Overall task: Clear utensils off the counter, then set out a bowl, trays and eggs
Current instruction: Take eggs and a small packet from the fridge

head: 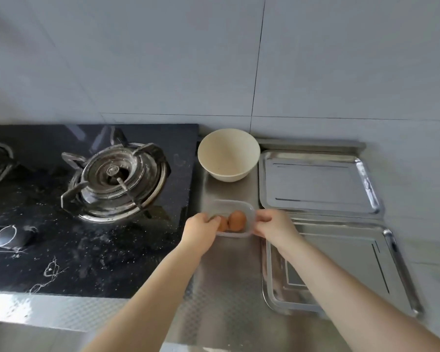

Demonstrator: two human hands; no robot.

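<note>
Gripping opposite ends of a clear container (pixel 233 219) holding brown eggs (pixel 237 220), the left hand (pixel 200 231) and right hand (pixel 274 228) are holding it on the counter (pixel 226 273) beside the near tray (pixel 381 265); the far tray (pixel 318 184) and bowl (pixel 228 154) are sitting toward the counter's back edge.

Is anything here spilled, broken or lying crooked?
Nothing is spilled or broken. The near tray lies slightly turned against the far tray. The stove top shows white scratch marks and specks.
</note>
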